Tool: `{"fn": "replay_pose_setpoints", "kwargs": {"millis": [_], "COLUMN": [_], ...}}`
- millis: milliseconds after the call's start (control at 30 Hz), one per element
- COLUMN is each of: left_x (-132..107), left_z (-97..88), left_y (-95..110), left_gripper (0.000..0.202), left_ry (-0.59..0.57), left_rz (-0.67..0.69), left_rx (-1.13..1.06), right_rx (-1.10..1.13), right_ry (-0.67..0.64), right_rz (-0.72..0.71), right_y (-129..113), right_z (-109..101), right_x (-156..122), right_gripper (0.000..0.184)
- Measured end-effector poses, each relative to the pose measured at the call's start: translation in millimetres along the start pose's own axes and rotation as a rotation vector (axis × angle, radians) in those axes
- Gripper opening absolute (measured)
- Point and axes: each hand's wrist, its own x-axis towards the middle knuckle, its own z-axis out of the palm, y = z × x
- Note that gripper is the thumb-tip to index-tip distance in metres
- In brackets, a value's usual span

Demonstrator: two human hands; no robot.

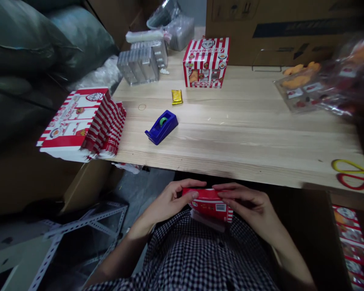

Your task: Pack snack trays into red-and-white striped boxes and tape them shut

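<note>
A red printed cardboard box (pixel 210 208) with a barcode and a striped edge is held in front of my body, just below the table edge. My left hand (pixel 177 200) grips its left end between thumb and fingers. On the right end, my right hand (pixel 245 200) pinches the upper edge the same way. A pale flap hangs from the underside of the box. Beyond my hands on the table are a blue tape dispenser (pixel 162 127) with green tape and a small gold packet (pixel 176 97).
A stack of flattened striped boxes (pixel 75 121) lies at the left. An assembled striped box (pixel 206 62) stands at the back by clear plastic trays (pixel 138 66). Bagged orange toys (pixel 303 83) and scissors (pixel 352 173) are at the right. A large carton (pixel 279 48) stands behind.
</note>
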Motion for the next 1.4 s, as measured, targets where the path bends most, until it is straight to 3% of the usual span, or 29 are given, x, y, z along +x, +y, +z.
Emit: {"fn": "replay_pose_setpoints", "kwargs": {"millis": [133,233,433,600,867,1133,1400], "left_x": [-0.8,-1.0,-4.0,-4.0,3.4,-0.1,-1.0], "left_z": [5.2,8.2,8.6,10.2,8.0,9.2,3.9], "left_y": [-4.2,-5.3,-9.5,-8.9,13.2,17.8,6.2], "left_gripper": [0.032,0.030,0.028,0.029,0.033,0.030,0.034], "left_ry": [-0.007,0.014,0.030,0.088,-0.099,-0.130,-0.048], "left_rz": [-0.032,-0.057,-0.094,-0.039,0.087,0.118,0.144], "left_rx": [0.025,-0.002,-0.060,0.069,0.380,0.603,0.451], "right_rx": [0.091,0.124,0.136,0.147,0.149,0.108,0.046], "right_ry": [-0.061,-0.115,-0.111,-0.095,-0.099,-0.102,0.040], "right_rz": [0.181,0.226,0.219,0.229,0.209,0.168,0.112], "right_y": [3.7,0.9,-2.5,-2.5,-5.4,-4.0,10.0], "right_z": [-0.7,-2.8,-1.0,1.0,3.5,3.7,4.4], "right_x": [0.7,0.9,1.2,4.4,0.3,-1.4,-4.6], "right_gripper": [0.030,0.028,0.024,0.021,0.025,0.020,0.026]}}
